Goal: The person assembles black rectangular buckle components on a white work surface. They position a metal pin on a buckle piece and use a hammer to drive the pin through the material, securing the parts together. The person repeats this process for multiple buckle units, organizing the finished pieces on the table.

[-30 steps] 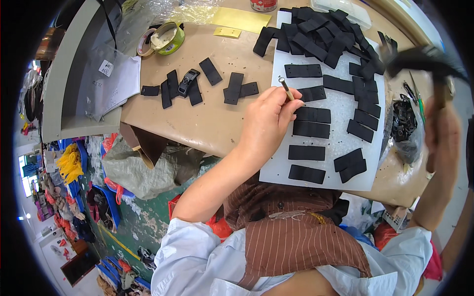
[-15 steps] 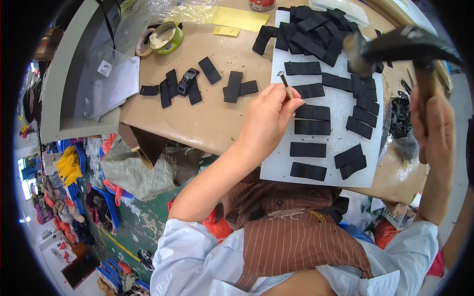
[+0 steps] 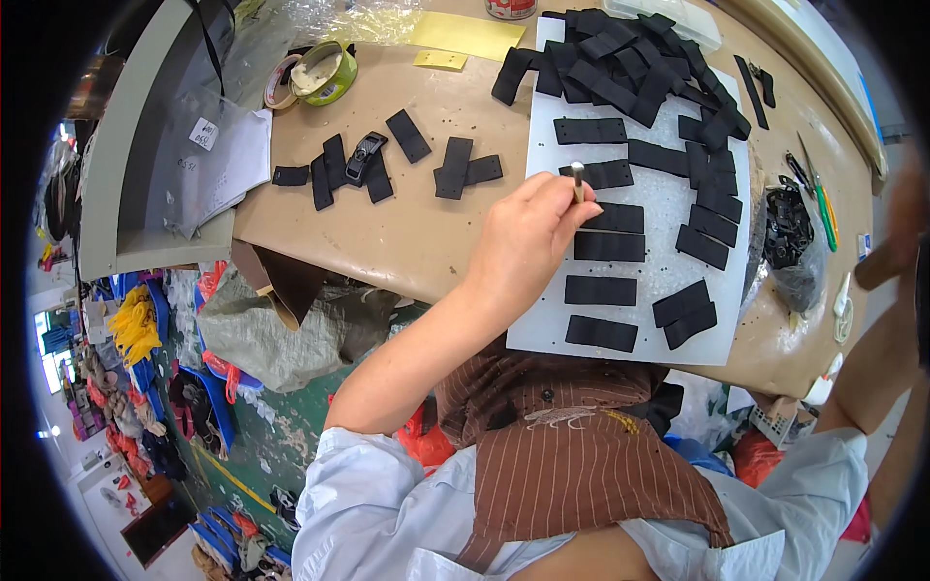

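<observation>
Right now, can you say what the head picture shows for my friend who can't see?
A person's left hand pinches a thin metal rod among flat black strips on a white board. More strips are heaped at the board's far end, and the right hand is blurred near the right edge.

Rod (image 3: 578,182) in left grip (image 3: 528,228) looked metallic, glossy at tip. Black strips (image 3: 601,290) right of grip looked like matt cloth. White board (image 3: 659,267) beneath grip looked plastic, roughened in middle. Brown desk (image 3: 417,242) left of grip had smooth, faintly glossy surface. Bag (image 3: 807,290) far right of grip showed shiny clear plastic.
</observation>
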Available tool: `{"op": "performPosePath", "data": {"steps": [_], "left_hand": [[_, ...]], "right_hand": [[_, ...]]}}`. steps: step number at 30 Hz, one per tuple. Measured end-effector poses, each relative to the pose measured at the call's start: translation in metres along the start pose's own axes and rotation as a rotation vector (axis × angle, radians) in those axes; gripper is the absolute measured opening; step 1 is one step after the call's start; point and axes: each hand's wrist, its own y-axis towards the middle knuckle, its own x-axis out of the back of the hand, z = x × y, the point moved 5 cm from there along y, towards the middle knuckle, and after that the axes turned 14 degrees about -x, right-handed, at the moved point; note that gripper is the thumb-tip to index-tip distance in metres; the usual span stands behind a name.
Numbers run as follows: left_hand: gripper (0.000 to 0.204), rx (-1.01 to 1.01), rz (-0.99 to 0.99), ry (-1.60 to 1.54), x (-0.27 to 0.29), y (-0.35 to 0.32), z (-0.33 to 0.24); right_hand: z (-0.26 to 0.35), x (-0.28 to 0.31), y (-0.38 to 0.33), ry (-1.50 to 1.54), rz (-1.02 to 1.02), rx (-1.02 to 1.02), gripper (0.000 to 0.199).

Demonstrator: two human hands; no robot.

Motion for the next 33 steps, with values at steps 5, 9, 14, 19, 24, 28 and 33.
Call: {"op": "performPosePath", "data": {"steps": [5, 9, 14, 19, 24, 28, 33], "left_hand": [[0.011, 0.069, -0.093, 0.087, 0.001, -0.013, 0.001], [0.009, 0.323, -0.201, -0.425, -0.005, 0.017, 0.005], [0.010, 0.175, 0.021, -0.191, -0.037, 0.023, -0.002], [0.011, 0.228, 0.055, -0.188, -0.045, 0.022, 0.000], [0.011, 0.323, 0.073, -0.219, -0.047, 0.022, 0.003], [0.016, 0.188, -0.059, -0.217, -0.046, 0.022, 0.003], [0.011, 0.312, 0.071, -0.189, -0.046, 0.022, 0.001]], "right_hand": [[-0.028, -0.043, -0.015, 0.294, -0.031, -0.139, 0.029], [-0.054, -0.011, -0.049, 0.551, -0.185, -0.222, 0.039], [-0.082, -0.036, -0.062, 0.430, -0.198, -0.316, 0.041], [-0.097, -0.035, -0.075, 0.512, -0.237, -0.347, 0.038], [-0.105, -0.033, -0.072, 0.505, -0.224, -0.327, 0.038], [-0.107, -0.030, -0.070, 0.491, -0.243, -0.311, 0.040], [-0.098, 0.031, -0.067, 0.548, -0.458, -0.262, 0.044]]}}
